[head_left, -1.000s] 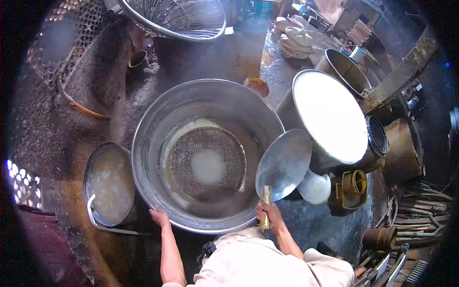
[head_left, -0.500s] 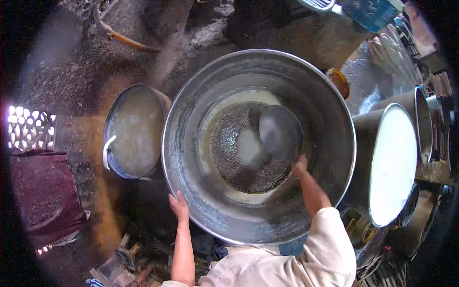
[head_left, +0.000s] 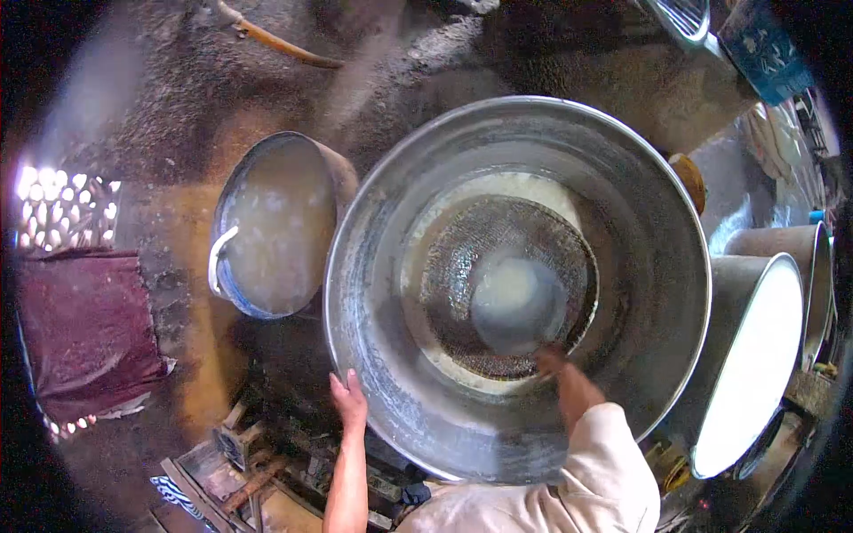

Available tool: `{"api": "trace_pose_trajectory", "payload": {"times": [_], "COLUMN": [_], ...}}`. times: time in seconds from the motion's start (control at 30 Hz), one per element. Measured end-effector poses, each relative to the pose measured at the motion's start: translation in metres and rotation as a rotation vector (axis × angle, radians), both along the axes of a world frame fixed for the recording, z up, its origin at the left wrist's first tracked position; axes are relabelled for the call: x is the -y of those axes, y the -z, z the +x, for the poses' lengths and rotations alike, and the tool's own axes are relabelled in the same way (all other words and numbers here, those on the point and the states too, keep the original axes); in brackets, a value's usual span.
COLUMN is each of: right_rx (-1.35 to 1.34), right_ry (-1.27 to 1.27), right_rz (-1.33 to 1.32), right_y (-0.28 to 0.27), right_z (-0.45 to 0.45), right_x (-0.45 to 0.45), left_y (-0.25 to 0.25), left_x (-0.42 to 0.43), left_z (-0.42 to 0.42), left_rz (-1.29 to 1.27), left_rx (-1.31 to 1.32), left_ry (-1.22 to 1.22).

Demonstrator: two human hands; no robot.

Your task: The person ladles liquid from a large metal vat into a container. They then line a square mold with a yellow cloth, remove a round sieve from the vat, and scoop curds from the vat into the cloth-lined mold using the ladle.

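A big round metal vat stands before me, with a round mesh sieve down inside it and pale liquid around the sieve's edge. My right hand reaches into the vat, closed on the near edge of a round, shallow metal bowl. The bowl hangs over the sieve and is blurred; a whitish patch shows in it. At the vat's near left rim rests my left hand, its visible fingers stretched and apart. Whether it presses on the rim cannot be made out.
Left of the vat is a tub of cloudy liquid with a white handle. On the right stands a tall container with a bright white top. A maroon cloth lies far left, and a hose at the back.
My right hand has brought the bowl nearer to me, from the sieve's right side towards its near middle. My left hand stays by the rim. The whole view has shifted.
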State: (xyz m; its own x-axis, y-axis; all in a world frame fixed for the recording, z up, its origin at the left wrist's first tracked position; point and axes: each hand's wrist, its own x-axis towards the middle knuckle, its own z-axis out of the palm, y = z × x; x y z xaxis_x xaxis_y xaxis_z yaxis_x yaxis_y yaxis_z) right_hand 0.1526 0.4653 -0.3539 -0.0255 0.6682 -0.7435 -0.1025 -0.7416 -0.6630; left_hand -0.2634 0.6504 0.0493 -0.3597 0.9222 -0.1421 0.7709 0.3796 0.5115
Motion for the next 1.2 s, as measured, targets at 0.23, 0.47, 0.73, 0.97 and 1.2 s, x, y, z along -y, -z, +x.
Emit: {"api": "trace_pose_trajectory", "payload": {"times": [0.23, 0.47, 0.73, 0.97, 1.2], "right_rx": [-0.735, -0.759, -0.448, -0.768, 0.363], "right_ry": [0.368, 0.483, 0.714, 1.188, 0.739], "right_rz": [-0.403, -0.12, 0.236, 0.542, 0.41], "right_y": [-0.191, -0.344, -0.468, -0.495, -0.515], "right_z": [-0.199, -0.19, -0.148, -0.21, -0.231], "right_x": [-0.059, -0.036, 0.121, 0.176, 0.148], "left_y": [0.018, 0.023, 0.036, 0.023, 0.0], "left_x": [0.005, 0.007, 0.006, 0.06, 0.153], "left_z": [-0.016, -0.02, -0.031, -0.049, -0.153], "left_rz": [0.101, 0.175, 0.126, 0.119, -0.216], "left_rx": [0.135, 0.089, 0.207, 0.321, 0.948], "left_ry": [0.043, 0.113, 0.175, 0.322, 0.263]}}
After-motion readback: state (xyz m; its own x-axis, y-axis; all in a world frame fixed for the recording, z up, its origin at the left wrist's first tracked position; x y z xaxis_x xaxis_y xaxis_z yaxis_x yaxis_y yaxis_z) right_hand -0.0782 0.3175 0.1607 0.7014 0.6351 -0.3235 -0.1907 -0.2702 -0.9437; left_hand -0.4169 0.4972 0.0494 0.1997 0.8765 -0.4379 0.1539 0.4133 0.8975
